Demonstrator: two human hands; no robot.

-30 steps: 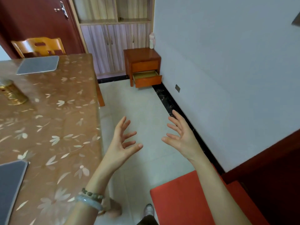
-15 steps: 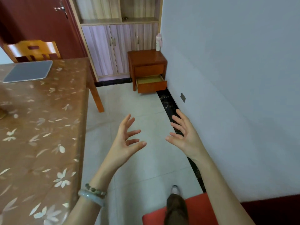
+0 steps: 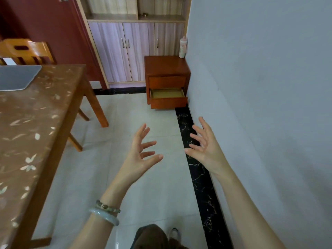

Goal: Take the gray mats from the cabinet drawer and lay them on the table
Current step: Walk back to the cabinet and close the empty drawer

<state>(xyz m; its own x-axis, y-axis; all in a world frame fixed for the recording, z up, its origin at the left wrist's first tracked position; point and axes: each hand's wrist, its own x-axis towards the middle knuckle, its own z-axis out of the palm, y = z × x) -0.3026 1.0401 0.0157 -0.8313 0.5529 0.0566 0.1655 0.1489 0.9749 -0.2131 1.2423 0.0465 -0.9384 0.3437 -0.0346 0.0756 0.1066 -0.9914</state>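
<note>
A gray mat (image 3: pixel 17 77) lies flat on the far left part of the flower-patterned table (image 3: pixel 32 133). Ahead, against the wall, stands a small orange-brown cabinet (image 3: pixel 166 69) with its lower drawer (image 3: pixel 168 97) pulled out; the drawer's pale bottom shows and I see no mat in it. My left hand (image 3: pixel 141 155) and my right hand (image 3: pixel 204 146) are raised over the tiled floor with fingers spread, holding nothing, well short of the cabinet.
A wooden chair (image 3: pixel 25 51) stands behind the table. A tall wardrobe (image 3: pixel 136 49) fills the back wall, and a white bottle (image 3: pixel 183 47) sits on the cabinet top. The grey wall (image 3: pixel 260 105) runs along my right. Tiled floor lies between me and the cabinet.
The view has moved forward toward the cabinet; the table has slid left and the red seat has dropped out of view. Both hands stay spread and empty.
</note>
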